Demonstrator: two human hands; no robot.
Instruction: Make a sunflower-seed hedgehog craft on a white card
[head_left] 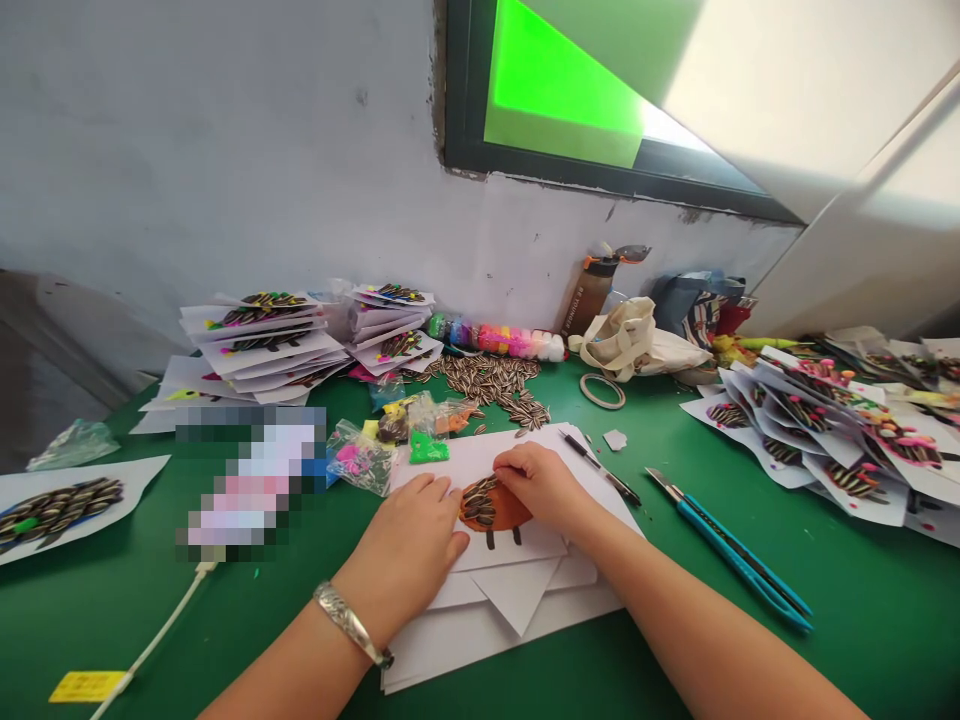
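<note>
On white paper sheets [517, 562], your left hand [409, 530] lies flat; your pinched right hand [540, 485], contents hidden, likely sets striped brown seeds [478, 506] on the orange clay oval [512, 510]; next, press gently.

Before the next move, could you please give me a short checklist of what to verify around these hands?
1. Left hand on the top sheet: ok, resting there.
2. Right hand at the orange shape: ok, fingertips at its upper edge.
3. Seed in the right grip: cannot tell, fingers hide it.
4. Shape fully covered with seeds: not ok, right part bare.
5. Loose seeds available: ok, piled beyond the sheets.
6. Blue-handled tool off the sheets: ok.
</note>
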